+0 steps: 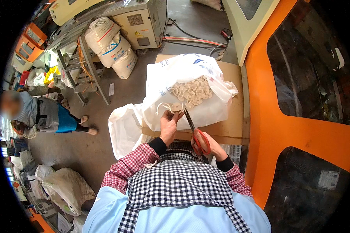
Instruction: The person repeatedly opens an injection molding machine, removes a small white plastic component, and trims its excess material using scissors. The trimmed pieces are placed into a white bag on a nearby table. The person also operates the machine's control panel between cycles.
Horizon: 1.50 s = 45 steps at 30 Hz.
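My left hand (169, 126) pinches a small cream plastic part (177, 107) that has a curved strip trailing off to its left. In my right hand (201, 141) is a pair of scissors (191, 121) with red handles, its dark blades pointing up and left to the held part. The blade tips are beside the part; whether they touch it I cannot tell. Just beyond lies a heap of similar cream round parts (192, 92), inside the opening of a white plastic sack (159, 85).
The sack rests on cardboard (231, 97). An orange machine (311, 130) with dark windows stands close on my right. A second white bag (124, 124) sits at left. Farther off are stacked sacks (112, 48), a step ladder (85, 72) and a person (52, 114).
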{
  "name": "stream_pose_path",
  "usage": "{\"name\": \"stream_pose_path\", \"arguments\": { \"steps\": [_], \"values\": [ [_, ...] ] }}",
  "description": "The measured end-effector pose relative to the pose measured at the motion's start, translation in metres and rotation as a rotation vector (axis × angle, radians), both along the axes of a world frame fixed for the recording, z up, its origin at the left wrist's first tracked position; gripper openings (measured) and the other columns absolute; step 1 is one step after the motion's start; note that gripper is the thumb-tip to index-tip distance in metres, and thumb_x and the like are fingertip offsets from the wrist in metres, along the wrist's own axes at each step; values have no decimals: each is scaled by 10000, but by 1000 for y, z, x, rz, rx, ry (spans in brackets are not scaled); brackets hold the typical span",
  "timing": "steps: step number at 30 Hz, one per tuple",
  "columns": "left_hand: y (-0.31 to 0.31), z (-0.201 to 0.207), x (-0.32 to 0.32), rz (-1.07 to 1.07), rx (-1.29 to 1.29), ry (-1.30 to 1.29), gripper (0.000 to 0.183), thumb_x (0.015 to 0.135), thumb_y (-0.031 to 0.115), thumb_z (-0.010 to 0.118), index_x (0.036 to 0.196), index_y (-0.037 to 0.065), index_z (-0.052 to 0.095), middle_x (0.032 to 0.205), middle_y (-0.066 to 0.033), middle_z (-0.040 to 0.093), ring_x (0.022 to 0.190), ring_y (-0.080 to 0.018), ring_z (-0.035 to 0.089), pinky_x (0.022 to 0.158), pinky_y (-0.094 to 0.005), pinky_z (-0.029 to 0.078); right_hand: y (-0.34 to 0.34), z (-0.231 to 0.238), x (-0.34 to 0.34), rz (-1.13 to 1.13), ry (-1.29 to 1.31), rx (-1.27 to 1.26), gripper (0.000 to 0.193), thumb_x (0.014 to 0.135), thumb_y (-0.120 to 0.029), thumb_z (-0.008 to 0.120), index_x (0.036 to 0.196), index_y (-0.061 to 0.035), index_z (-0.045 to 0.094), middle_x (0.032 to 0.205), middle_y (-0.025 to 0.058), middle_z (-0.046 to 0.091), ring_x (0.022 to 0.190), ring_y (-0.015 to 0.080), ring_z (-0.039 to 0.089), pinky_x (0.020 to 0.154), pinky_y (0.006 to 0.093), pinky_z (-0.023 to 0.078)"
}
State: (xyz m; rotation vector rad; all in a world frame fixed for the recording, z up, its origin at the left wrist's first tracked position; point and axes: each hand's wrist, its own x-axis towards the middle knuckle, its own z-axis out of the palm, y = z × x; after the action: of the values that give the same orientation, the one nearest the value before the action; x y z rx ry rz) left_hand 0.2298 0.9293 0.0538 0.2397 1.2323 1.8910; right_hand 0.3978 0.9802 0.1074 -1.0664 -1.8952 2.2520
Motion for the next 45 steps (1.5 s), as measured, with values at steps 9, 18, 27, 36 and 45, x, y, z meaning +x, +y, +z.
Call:
{"name": "stream_pose_path", "arguments": {
  "steps": [9, 18, 27, 36, 45],
  "values": [
    [1, 7, 4, 8, -16, 27, 110, 875, 18, 534, 951, -53, 498, 928, -96, 574, 919, -195, 612, 866, -272, 484, 0, 6, -11, -13, 5, -4, 667, 920, -571, 271, 629, -17, 503, 415, 48, 458, 352, 146, 460, 351, 267, 335],
    [3, 13, 6, -21, -41, 80, 80, 877, 19, 530, 920, -48, 522, 921, -96, 586, 885, -182, 613, 848, -283, 494, 3, -4, -15, -37, 108, -2, 657, 902, -588, 319, 633, -18, 504, 431, 32, 450, 341, 136, 457, 341, 248, 358],
    [4, 9, 4, -32, -80, 162, 97, 874, 44, 546, 899, -45, 520, 848, -70, 577, 835, -148, 606, 804, -262, 498, 9, -24, -16, 65, 114, 560, 623, 936, -495, 352, 597, 8, 493, 428, 57, 489, 355, 143, 498, 356, 270, 380],
    [8, 7, -1, -48, -68, 172, 200, 880, 51, 541, 1026, -84, 519, 957, -109, 590, 888, -174, 601, 845, -293, 496, 5, -16, -24, 32, -142, 724, 509, 920, -389, 436, 661, 36, 541, 560, 188, 551, 549, 336, 589, 503, 366, 450],
    [13, 0, -4, -90, -87, 214, 167, 879, 75, 553, 944, -74, 516, 911, -96, 581, 901, -185, 606, 820, -287, 494, 6, -22, -24, -21, -136, 654, 496, 903, -382, 484, 674, 54, 544, 575, 234, 511, 564, 379, 568, 506, 397, 414]
  ]
}}
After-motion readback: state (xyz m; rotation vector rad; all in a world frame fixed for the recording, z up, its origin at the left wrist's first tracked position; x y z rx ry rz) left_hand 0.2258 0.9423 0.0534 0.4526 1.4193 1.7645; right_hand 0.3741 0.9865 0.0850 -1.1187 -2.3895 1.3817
